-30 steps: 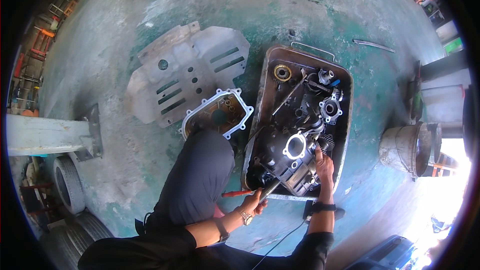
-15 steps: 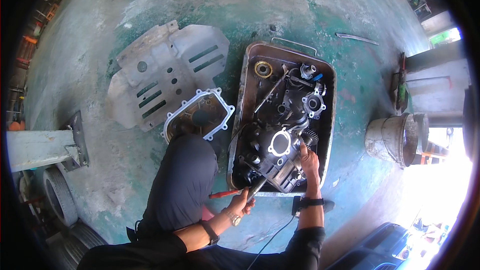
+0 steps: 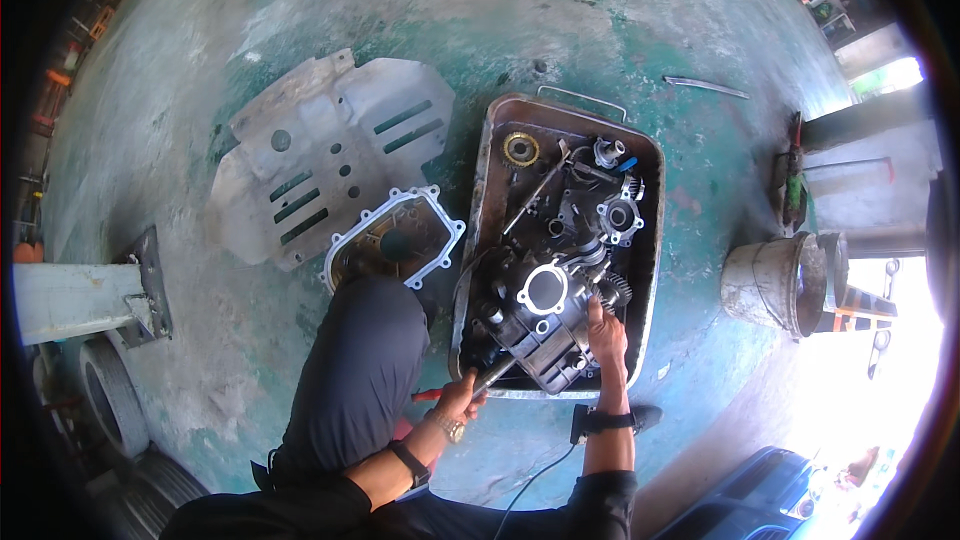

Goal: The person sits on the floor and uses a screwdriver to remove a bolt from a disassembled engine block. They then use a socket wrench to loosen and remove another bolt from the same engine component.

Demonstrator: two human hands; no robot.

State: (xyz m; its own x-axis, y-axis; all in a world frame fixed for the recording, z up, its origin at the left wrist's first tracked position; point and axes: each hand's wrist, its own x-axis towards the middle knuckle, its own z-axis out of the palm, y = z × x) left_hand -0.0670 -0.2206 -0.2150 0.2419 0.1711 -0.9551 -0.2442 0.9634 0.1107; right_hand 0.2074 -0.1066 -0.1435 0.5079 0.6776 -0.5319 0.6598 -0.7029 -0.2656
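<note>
Worn green floor [image 3: 300, 30], greasy engine block [image 3: 540, 310]

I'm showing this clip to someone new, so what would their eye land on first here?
First, the metal tray at centre on the green floor, crowded with oily engine parts. At its near end the right hand rests on a dark engine block, while the left hand grips a metal tool pointed at it. To the left lie a pale skid plate and a gasketed cover.
</note>
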